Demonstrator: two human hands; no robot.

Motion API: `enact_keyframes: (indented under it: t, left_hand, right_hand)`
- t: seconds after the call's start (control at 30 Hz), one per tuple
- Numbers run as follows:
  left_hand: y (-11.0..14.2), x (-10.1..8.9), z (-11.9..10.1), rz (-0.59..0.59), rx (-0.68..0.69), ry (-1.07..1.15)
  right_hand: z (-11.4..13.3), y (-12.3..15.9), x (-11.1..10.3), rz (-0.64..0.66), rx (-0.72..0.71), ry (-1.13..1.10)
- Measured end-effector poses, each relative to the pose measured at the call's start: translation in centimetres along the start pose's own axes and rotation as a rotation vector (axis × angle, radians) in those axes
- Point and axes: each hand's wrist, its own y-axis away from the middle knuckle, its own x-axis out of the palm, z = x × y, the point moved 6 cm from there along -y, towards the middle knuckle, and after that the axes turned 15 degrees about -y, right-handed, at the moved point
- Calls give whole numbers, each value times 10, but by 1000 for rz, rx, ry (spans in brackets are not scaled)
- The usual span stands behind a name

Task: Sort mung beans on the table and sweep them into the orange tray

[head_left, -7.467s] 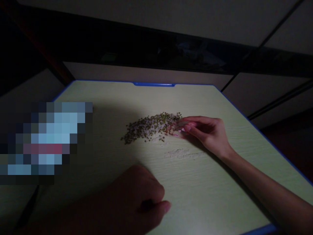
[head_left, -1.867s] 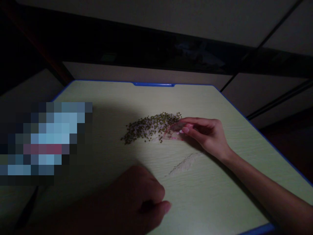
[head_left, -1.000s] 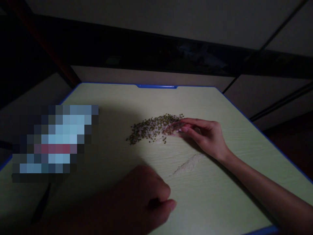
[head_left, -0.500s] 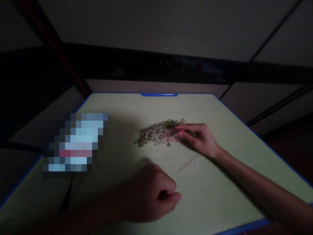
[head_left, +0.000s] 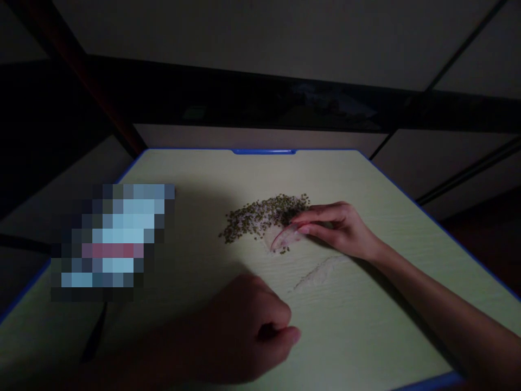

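A heap of small green beans mixed with white grains (head_left: 262,217) lies in the middle of a pale green table with a blue rim (head_left: 264,152). My right hand (head_left: 340,228) rests at the heap's right end, its fingers pinched on a small pinkish translucent card (head_left: 284,239) that touches the table among the white grains. A thin streak of white grains (head_left: 315,274) lies nearer to me. My left hand (head_left: 248,326) sits curled in a loose fist on the table in front, in shadow, with nothing seen in it.
A blurred-out bluish object (head_left: 112,239) lies on the table's left part. A dark thin thing (head_left: 94,336) lies below it near the front left. Beyond the table are dim tiled floor and a dark horizontal bar (head_left: 260,103). The room is very dark.
My right hand has dragged the pinkish card a little toward me out of the heap's right end, pulling white grains along. The white streak turned from level to slanted. My left hand stayed put.
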Motion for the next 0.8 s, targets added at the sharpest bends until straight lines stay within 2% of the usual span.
enact_keyframes:
  t: [0.27,0.5,0.8]
  left_hand:
    - [2,1,0,23,-7,-80]
    - [4,0,-1,38,10,-134]
    - [1,-3,-3,22,46,-178]
  right_hand:
    - [4,7,-17,36,34,6]
    - [2,11,-33,-12,104,32]
    - [-1,12,-38,-36,167,24]
